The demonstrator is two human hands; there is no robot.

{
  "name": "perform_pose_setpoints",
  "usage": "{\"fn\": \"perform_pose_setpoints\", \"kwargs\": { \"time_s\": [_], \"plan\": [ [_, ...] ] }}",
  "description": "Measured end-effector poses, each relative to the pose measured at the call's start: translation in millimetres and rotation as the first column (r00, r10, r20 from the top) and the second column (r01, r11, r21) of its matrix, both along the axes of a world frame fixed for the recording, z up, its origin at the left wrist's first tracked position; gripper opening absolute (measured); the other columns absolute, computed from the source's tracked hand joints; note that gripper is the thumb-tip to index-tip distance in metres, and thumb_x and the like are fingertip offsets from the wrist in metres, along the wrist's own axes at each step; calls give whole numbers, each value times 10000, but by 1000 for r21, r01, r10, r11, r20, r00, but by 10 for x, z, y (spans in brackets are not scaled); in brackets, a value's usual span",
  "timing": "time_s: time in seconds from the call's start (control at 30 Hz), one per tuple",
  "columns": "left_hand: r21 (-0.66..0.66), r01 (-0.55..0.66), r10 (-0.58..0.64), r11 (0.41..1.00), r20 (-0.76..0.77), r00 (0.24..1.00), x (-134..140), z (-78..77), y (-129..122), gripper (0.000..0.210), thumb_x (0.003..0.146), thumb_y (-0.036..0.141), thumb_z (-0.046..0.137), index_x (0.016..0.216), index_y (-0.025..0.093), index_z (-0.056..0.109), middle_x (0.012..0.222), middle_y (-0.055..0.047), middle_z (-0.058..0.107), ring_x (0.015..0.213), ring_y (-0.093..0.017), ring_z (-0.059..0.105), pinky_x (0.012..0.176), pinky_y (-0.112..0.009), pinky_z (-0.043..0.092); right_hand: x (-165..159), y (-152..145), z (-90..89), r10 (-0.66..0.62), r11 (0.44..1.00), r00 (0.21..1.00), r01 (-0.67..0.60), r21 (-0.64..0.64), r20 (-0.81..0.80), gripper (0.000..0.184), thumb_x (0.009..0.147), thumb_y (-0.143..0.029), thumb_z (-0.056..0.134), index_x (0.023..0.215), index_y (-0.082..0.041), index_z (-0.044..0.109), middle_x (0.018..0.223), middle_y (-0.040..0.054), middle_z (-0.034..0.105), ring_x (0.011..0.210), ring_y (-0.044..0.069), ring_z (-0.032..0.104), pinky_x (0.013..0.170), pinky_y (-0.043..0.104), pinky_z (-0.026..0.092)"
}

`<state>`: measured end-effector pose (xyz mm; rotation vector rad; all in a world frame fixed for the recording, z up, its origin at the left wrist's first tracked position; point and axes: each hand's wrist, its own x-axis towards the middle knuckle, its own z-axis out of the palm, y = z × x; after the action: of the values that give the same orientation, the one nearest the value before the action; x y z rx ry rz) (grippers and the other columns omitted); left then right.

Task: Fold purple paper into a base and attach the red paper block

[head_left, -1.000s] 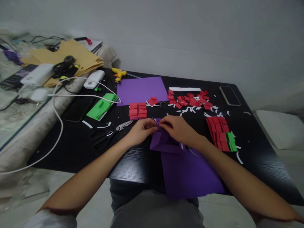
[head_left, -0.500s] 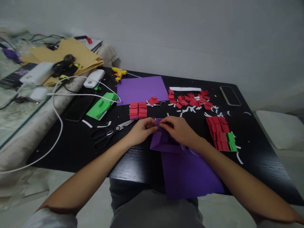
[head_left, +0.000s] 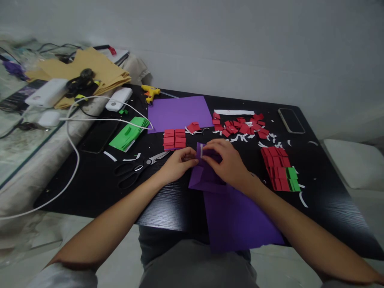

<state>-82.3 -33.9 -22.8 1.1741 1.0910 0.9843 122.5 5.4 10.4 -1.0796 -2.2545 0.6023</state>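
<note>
A folded purple paper piece with turned-in edges is between my hands at the table's front. My left hand grips its left edge, thumb and fingers closed. On the upper left of this piece a narrow white strip stands out, and my right hand pinches at it with thumb and forefinger. That hand covers much of the folded piece's right side. Underneath lies a larger purple sheet, hanging over the table edge.
Scissors and a red paper block lie left of my hands. Beyond are another purple sheet, loose red pieces and a yellow glue gun. A red-green block and a phone lie right. A white cable loops left.
My right hand has moved slightly up, and the white strip on the folded purple paper has come into sight. My left hand stays nearly in place on the left edge.
</note>
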Motion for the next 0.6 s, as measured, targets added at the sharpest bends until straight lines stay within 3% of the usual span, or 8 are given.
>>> {"fn": "perform_pose_setpoints", "kwargs": {
  "time_s": [0.07,0.1,0.17,0.23,0.3,0.47,0.6],
  "plan": [
    [-24,9,-9,1000,29,1000,3,14,-6,235,766,345,771,866,185,631,779,26,633,723,-136,568,698,-264,400,19,56,50,-72,992,997,71,103,1,320,892,-214,756,1205,-199,693,1352,169,669,1331,343,584,1156,557,420],
    [-36,16,-15,999,42,999,7,22,-9,237,764,342,772,876,183,637,786,21,645,731,-138,577,708,-266,408,30,101,80,-75,993,997,74,92,2,375,885,-223,764,1248,-200,673,1374,174,667,1343,349,584,1163,572,415],
    [-59,26,-22,998,58,998,17,40,-15,240,756,340,775,877,181,643,785,18,658,727,-139,585,708,-266,412,49,208,135,-7,998,1000,6,-67,-5,384,879,-223,762,1249,-208,664,1242,139,744,1178,312,698,1061,524,515],
    [-72,22,-19,997,51,999,27,57,-20,245,750,354,780,863,179,652,774,21,659,709,-135,579,689,-261,405,52,297,173,64,960,997,-71,-269,-33,336,859,-196,759,1186,-204,685,1020,81,792,948,256,762,902,433,589],
    [-74,12,-10,997,27,1000,34,71,-24,259,736,367,801,834,177,653,746,32,645,686,-127,564,671,-254,393,33,334,194,88,922,994,-107,-371,-67,283,840,-158,754,1117,-193,706,922,51,790,853,220,765,824,370,597],
    [-59,-30,29,998,-20,999,35,60,-12,239,712,339,817,750,176,646,665,57,607,620,-108,527,624,-242,365,-43,264,220,66,938,996,-82,-337,-56,264,832,-110,742,1083,-192,734,989,63,801,900,217,768,839,359,592],
    [-88,-47,47,995,-7,999,19,25,-1,219,710,327,813,803,168,694,709,29,670,652,-127,584,646,-253,400,-43,248,228,45,954,998,-59,-294,-52,249,837,-105,741,1068,-197,743,1024,71,804,941,231,772,887,384,600]
  ]
}}
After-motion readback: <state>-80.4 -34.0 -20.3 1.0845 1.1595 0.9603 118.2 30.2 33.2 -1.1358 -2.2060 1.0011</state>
